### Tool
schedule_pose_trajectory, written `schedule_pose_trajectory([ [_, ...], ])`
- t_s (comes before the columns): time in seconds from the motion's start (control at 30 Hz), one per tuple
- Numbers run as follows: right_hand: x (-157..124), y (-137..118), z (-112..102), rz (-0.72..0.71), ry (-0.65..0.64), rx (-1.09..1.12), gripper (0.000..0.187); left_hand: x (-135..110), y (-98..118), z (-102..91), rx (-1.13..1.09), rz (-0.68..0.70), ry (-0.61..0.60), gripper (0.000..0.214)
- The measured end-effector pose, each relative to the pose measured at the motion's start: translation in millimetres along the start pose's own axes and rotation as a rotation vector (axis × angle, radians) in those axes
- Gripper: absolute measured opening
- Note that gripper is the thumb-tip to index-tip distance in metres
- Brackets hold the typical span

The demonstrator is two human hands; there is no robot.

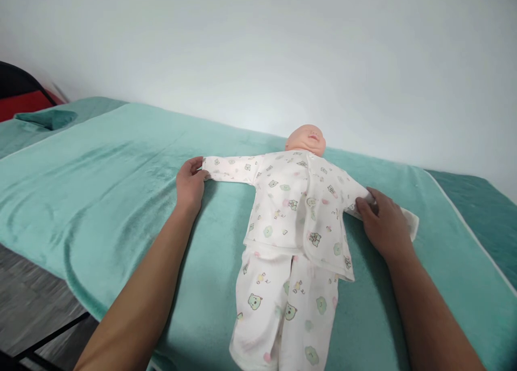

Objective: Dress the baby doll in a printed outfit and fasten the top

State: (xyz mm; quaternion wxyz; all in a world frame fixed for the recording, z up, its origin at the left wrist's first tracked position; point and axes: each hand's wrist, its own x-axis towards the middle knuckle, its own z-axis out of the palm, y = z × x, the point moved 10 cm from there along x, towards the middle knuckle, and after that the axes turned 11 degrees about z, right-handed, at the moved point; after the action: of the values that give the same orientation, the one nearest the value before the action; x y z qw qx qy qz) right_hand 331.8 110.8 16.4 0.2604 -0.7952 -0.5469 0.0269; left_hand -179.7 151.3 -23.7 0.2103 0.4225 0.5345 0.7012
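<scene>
Left of the doll (307, 138), a plush green blanket (121, 172) ripples in soft folds. The left hand (190, 182) pinches the cuff (206, 168) of the slim, straight near sleeve (234, 169), thumb against fingers. The smooth, round-headed doll lies on its back in a soft printed shirt (283, 204) and loose trousers (262, 301). Right of the doll, the right hand (382, 220) pinches the other sleeve (411, 220), whose flattened end pokes out beyond.
</scene>
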Motion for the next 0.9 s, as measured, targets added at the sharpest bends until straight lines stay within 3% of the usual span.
schedule_pose_trajectory([
  [0.73,-1,-4,-1,0.04,-0.025,0.01,0.058,2,1,-7.1,0.053,0.019,0.059,0.034],
  [0.9,0,12,-16,0.148,0.083,0.075,0.047,1,2,-23.0,0.101,0.08,0.144,0.029],
])
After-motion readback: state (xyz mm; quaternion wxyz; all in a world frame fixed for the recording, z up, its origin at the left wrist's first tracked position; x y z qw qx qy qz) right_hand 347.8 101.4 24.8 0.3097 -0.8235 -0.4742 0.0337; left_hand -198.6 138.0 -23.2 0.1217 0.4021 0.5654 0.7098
